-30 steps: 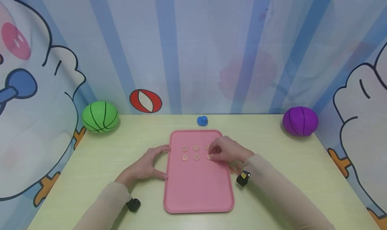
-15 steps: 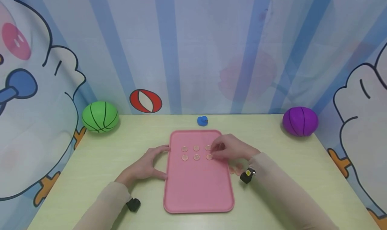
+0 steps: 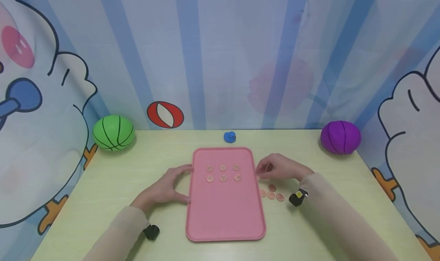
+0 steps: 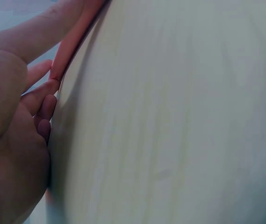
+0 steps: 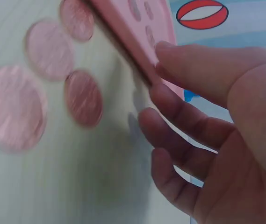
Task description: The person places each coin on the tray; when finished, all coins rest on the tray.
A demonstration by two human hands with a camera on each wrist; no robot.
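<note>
A pink tray [image 3: 225,219] lies on the table, with several copper coins [image 3: 223,178] inside in two rows of three. My left hand [image 3: 161,186] touches its left edge with spread thumb and fingers; in the left wrist view the tray's side [image 4: 69,51] shows beyond the fingers. Just off the tray's right edge, my right hand [image 3: 282,167] hovers with loosely curled fingers. Nothing shows between its thumb and fingertips in the right wrist view. More copper coins [image 5: 48,49] lie loose on the table near that hand, beside the tray.
At the back stand a small blue duck [image 3: 230,137], a green ball [image 3: 114,132] on the left and a purple ball [image 3: 340,137] on the right. A striped cartoon curtain [image 3: 220,62] hangs along the table's back edge.
My right hand has left the coin at the right of the front row and moved right, past the tray's edge. The loose coins are uncovered. My left hand stays put.
</note>
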